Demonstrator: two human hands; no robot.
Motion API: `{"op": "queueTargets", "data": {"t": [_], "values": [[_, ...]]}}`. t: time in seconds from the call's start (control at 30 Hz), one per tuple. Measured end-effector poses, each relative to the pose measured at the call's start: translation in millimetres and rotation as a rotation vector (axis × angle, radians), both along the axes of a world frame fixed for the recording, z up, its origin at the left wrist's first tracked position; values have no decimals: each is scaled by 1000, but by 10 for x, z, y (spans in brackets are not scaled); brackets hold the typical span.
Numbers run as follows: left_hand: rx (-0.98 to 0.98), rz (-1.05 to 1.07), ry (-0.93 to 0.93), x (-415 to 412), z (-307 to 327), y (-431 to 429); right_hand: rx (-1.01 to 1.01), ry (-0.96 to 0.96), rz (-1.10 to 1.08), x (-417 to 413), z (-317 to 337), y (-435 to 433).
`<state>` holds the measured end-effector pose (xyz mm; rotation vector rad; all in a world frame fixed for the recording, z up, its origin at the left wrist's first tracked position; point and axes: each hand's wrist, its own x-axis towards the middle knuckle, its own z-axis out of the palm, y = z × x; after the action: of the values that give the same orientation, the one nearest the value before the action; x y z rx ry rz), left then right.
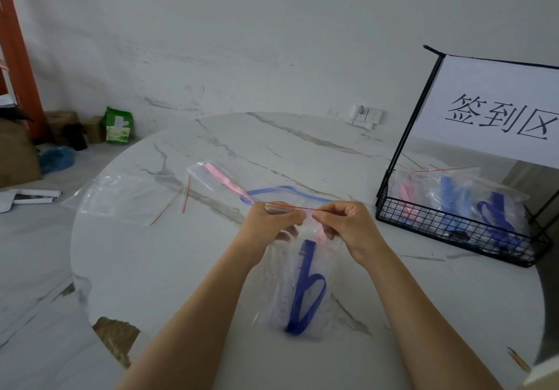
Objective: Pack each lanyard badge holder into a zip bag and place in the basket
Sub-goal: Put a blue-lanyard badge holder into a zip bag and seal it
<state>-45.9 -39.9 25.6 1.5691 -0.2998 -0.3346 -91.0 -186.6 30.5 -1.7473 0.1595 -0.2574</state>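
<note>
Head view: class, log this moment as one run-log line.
stage: zip seal | left hand: pinches zip bag top | right hand: pinches same top | contents: dark blue lanyard | basket: holds packed bags

A clear red-sealed zip bag [277, 294] hangs upright, a dark blue lanyard [301, 287] inside, near the black wire basket [453, 225].

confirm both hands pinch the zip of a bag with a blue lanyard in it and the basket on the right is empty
Not quite: the basket is not empty. The head view shows packed bags in it. The rest holds: left hand and right hand pinch the zip of the bag with the blue lanyard.
</note>
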Motion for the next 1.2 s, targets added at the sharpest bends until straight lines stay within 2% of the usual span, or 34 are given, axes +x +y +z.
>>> {"op": "queueTargets", "data": {"t": [0.23,0.57,0.9,1.2], "values": [[-78,31,20,8,-6,26,94,12,-17,12,-20,-34],[-116,26,7,17,-10,48,105,3,12,33,-34,-39],[-141,-84,65,39,1,95,166,3,12,32,-50,-94],[-165,-93,98,64,-12,114,114,29,26,24,-46,-94]]}}
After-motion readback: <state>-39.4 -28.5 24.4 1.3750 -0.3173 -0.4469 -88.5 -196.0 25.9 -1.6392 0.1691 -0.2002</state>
